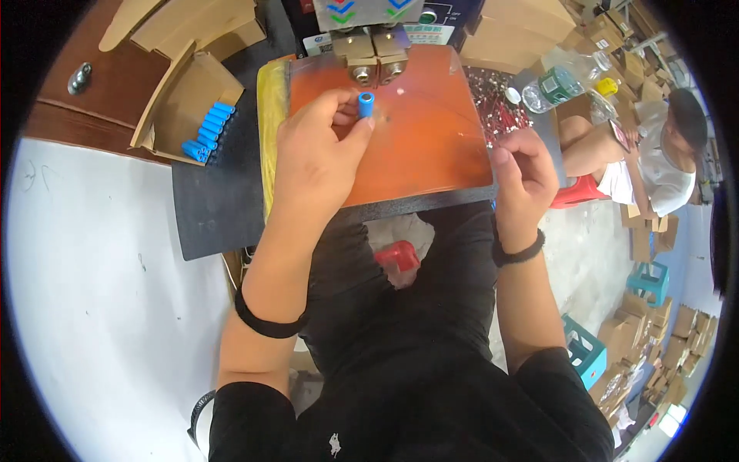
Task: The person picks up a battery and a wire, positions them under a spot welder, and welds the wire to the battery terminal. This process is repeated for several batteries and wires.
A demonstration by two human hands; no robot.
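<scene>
My left hand pinches a blue cylindrical battery cell upright between thumb and fingers, its round end facing up. The cell is over the orange work mat, a little below the paired metal tips of a machine. At the mat's right edge is my right hand, its thumb and forefinger pressed together. Whatever is in that pinch is too small to make out. Right beside those fingertips lies a heap of red wire leads with small metal ends.
Several blue cells lie in an open cardboard box at the left. Behind the red leads, a clear plastic bottle lies tilted. Another person sits at the right. A teal stool stands on the floor.
</scene>
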